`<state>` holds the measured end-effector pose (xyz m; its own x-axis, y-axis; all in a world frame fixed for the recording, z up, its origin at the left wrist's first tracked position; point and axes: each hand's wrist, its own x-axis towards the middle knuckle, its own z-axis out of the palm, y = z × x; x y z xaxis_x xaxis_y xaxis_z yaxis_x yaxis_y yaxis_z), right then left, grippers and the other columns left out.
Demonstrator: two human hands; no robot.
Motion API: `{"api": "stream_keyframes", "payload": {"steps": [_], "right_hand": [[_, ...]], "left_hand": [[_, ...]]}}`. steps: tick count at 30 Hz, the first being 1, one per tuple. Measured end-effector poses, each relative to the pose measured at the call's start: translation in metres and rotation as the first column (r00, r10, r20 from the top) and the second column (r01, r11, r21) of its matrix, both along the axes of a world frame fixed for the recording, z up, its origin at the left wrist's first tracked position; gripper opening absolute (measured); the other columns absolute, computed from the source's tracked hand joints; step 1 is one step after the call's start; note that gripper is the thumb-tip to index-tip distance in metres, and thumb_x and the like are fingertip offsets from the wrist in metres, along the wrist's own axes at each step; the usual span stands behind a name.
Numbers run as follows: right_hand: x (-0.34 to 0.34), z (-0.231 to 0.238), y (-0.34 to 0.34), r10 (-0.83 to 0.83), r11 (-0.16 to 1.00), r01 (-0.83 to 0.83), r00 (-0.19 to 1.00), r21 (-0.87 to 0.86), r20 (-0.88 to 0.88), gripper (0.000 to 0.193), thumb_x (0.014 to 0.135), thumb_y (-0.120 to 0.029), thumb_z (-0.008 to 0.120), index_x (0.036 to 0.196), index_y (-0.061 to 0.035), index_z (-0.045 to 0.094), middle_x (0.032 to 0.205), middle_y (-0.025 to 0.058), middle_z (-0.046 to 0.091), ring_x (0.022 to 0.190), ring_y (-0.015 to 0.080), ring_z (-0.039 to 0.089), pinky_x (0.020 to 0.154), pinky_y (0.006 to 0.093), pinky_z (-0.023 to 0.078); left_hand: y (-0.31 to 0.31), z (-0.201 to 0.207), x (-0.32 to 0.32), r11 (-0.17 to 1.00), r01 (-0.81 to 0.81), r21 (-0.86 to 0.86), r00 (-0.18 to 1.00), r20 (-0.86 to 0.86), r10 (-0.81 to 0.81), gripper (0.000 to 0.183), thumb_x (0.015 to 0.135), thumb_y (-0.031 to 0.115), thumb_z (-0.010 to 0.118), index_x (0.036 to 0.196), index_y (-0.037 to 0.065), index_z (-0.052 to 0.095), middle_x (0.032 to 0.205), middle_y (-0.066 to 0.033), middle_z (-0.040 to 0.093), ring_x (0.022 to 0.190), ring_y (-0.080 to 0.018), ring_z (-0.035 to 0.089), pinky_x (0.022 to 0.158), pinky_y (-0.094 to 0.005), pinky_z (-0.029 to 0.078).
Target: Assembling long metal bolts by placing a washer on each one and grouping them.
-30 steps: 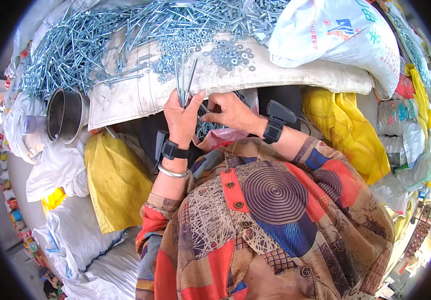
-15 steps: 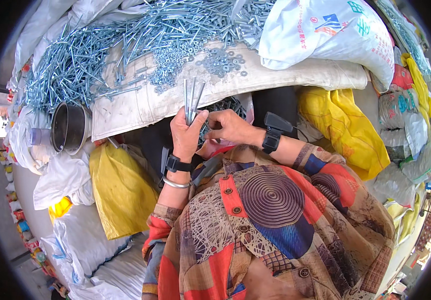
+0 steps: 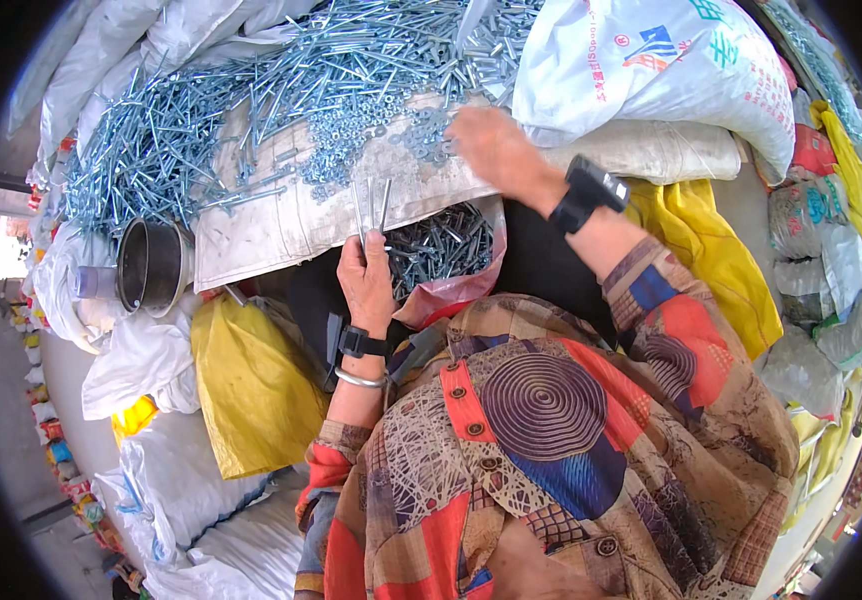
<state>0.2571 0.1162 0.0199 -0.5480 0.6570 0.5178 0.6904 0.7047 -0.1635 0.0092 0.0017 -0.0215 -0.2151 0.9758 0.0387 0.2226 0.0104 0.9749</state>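
Note:
My left hand is closed around the lower ends of a few long metal bolts, which point upward between thumb and fingers. My right hand reaches over the flat washers on the white cloth; motion smears its fingers, so whether it holds anything is unclear. A heap of small nuts lies left of the washers. Below the cloth edge, an opened pinkish bag holds many dark metal fasteners, just right of my left hand.
Long bolts are piled across the far left and back. A full white sack rests at the back right. A dark round pot stands at the left. Yellow sacks hang on both sides of me.
My right hand has moved from beside my left hand, up and to the right, to the washers. My left hand has dropped slightly with the bolts, and the bag of fasteners shows more.

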Motion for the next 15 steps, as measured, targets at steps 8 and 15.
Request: {"api": "stream_keyframes", "payload": {"steps": [8, 15], "right_hand": [[0.061, -0.016, 0.061, -0.257, 0.960, 0.212, 0.927, 0.186, 0.272, 0.015, 0.079, -0.004, 0.053, 0.088, -0.0045, 0.066, 0.090, 0.0103, 0.058, 0.091, 0.0265, 0.057, 0.078, 0.0388, 0.044], [0.046, 0.004, 0.054, -0.267, 0.835, -0.030, 0.852, -0.550, -0.451, 0.016, 0.090, -0.008, 0.059, 0.104, -0.0003, 0.063, 0.094, 0.0097, 0.065, 0.085, 0.0249, 0.066, 0.079, 0.0362, 0.052]], "left_hand": [[-0.009, 0.013, 0.020, 0.990, 0.061, -0.124, 0.940, 0.340, -0.015, 0.021, 0.099, 0.021, 0.059, 0.083, 0.010, 0.050, 0.062, 0.0050, 0.046, 0.045, -0.0018, 0.034, 0.038, -0.0196, 0.025], [-0.015, 0.020, 0.028, 0.981, 0.119, -0.151, 0.844, 0.537, -0.020, 0.015, 0.099, 0.019, 0.058, 0.089, 0.010, 0.053, 0.063, 0.0050, 0.045, 0.046, -0.0020, 0.034, 0.039, -0.0196, 0.024]]}}
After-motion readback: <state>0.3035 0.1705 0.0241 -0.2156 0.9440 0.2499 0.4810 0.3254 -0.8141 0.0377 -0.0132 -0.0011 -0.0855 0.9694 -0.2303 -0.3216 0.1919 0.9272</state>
